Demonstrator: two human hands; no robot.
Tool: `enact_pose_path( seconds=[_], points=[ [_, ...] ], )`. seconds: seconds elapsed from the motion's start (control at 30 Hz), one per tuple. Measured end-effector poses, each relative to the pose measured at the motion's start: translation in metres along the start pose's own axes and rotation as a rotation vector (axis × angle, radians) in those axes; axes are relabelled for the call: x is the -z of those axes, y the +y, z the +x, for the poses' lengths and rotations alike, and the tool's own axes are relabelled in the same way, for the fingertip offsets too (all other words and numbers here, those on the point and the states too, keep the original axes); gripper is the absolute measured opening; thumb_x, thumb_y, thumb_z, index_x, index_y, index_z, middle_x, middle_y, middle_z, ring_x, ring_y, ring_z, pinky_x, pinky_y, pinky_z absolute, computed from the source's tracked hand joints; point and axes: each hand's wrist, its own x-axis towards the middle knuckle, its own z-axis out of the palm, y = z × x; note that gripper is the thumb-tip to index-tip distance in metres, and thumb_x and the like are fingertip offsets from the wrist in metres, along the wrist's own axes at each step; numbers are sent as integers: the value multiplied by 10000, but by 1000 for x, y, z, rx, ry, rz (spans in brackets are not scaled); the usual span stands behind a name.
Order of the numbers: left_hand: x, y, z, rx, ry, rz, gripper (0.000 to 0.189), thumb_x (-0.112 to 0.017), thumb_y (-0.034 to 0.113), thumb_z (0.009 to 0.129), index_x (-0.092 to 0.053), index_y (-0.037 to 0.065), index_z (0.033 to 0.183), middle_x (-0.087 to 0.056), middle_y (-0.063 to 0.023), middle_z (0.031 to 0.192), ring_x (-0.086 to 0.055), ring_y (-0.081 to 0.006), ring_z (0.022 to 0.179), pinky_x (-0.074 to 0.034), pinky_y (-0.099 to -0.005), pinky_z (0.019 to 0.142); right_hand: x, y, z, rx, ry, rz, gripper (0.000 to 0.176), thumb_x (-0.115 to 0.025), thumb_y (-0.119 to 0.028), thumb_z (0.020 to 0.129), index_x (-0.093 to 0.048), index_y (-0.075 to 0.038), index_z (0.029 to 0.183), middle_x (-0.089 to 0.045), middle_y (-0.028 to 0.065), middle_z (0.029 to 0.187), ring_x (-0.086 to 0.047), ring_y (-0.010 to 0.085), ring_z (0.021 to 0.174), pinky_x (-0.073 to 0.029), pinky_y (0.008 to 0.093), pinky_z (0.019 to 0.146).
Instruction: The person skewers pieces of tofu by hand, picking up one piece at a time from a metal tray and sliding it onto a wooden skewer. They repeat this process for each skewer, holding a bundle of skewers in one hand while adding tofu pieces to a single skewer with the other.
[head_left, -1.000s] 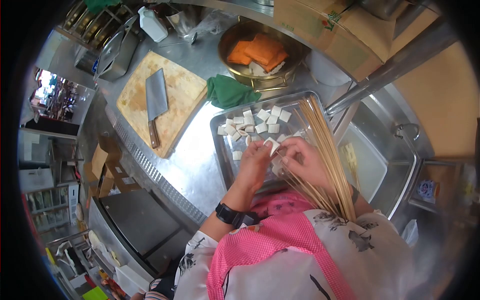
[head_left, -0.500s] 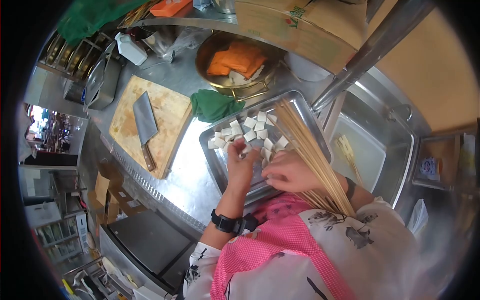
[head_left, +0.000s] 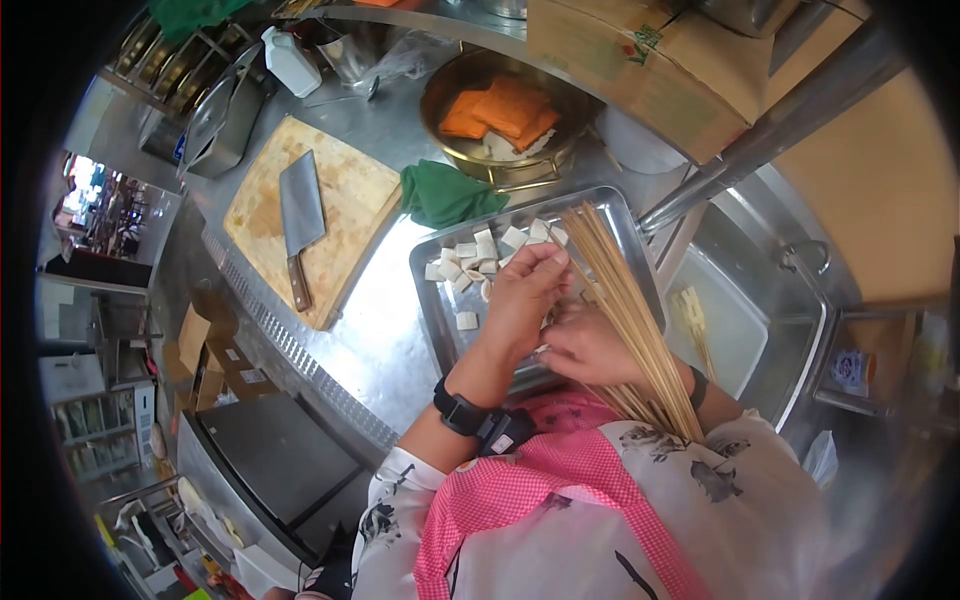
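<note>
My left hand [head_left: 525,295], a black watch on its wrist, reaches across a steel tray [head_left: 436,310]. Its fingertips are bunched on a white cube among the white cubes [head_left: 463,266] at the tray's far side. My right hand [head_left: 592,347] lies closer to my body, at the tray's near edge. It is closed around a thin bamboo skewer, partly hidden by the left hand. A thick bundle of bamboo skewers [head_left: 625,300] lies slanted over the tray's right side, its near end against my pink apron.
Left of the tray a wooden cutting board [head_left: 345,195] carries a cleaver [head_left: 298,212]. A green cloth [head_left: 448,193] and a brass pot of orange slabs [head_left: 500,110] sit behind it. A sink [head_left: 790,310] is on the right, a cardboard box [head_left: 640,55] above.
My left hand has left the skewer work near my right hand and stretched out to the far cubes. The right hand stays low at the near edge. The view shifted slightly.
</note>
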Motion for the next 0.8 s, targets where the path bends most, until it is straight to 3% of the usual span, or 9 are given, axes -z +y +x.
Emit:
enact_pose_path(
  seconds=[0.13, 0.27, 0.4, 0.47, 0.57, 0.67, 0.77, 0.8],
  points=[
    [11, 12, -10, -46, -144, -99, 97, -591, 118, 858, -530, 81, 924, -563, -29, 836, -554, -145, 777, -456, -283, 726, 5, -5, 2, -67, 54, 56, 151, -572, -135, 793, -606, -27, 892, -567, 133, 699, -557, 294, 764, -428, 398, 676],
    [39, 21, -30, -86, -160, -28, 74, -583, 116, 852, -522, 86, 883, -550, -27, 798, -551, -144, 762, -446, -286, 717, 4, 4, -3, -245, 75, 346, 179, -487, -91, 853, -591, -8, 973, -567, 46, 589, -578, 225, 760, -433, 369, 680],
    [71, 8, -40, 17, -94, 55, 76, -590, 113, 850, -535, 79, 889, -567, -22, 787, -565, -143, 734, -449, -285, 719, 2, 7, -4, -26, 210, 515, 191, -490, -129, 867, -611, -15, 961, -585, 63, 622, -567, 217, 736, -424, 360, 709],
    [86, 0, -42, 74, -90, 75, 96, -594, 113, 854, -551, 71, 929, -586, -25, 827, -577, -142, 770, -457, -290, 731, 3, 2, 0, -48, 100, 300, 174, -521, -152, 855, -626, -22, 901, -590, 80, 642, -563, 239, 725, -424, 362, 705],
    [100, -3, -46, 1, 93, 316, 155, -614, 115, 835, -561, 55, 967, -589, -48, 887, -578, -171, 804, -461, -291, 734, 8, -3, 6, -93, -14, 119, 171, -585, -189, 812, -624, -27, 770, -596, 115, 683, -562, 285, 719, -429, 378, 706],
    [125, -5, -48, -359, 389, 1381, 235, -611, 64, 773, -566, 48, 1002, -585, -86, 966, -578, -229, 859, -457, -323, 775, 7, -2, 5, -113, 21, 104, 162, -590, -179, 799, -611, -24, 755, -594, 123, 684, -566, 297, 725, -431, 390, 712],
    [145, -11, -39, -546, 294, 2002, 319, -614, 46, 687, -572, 46, 1003, -577, -119, 1006, -569, -284, 894, -440, -367, 810, 5, -1, 6, -111, 31, 113, 156, -585, -171, 799, -607, -22, 760, -589, 124, 681, -567, 303, 733, -433, 398, 718],
    [147, -18, -35, -509, 300, 2067, 351, -613, 46, 645, -577, 49, 994, -578, -129, 1002, -559, -302, 917, -414, -413, 842, 4, -2, 6, -105, 35, 112, 154, -584, -170, 799, -607, -21, 765, -588, 125, 682, -567, 304, 733, -433, 398, 719]
  ],
)
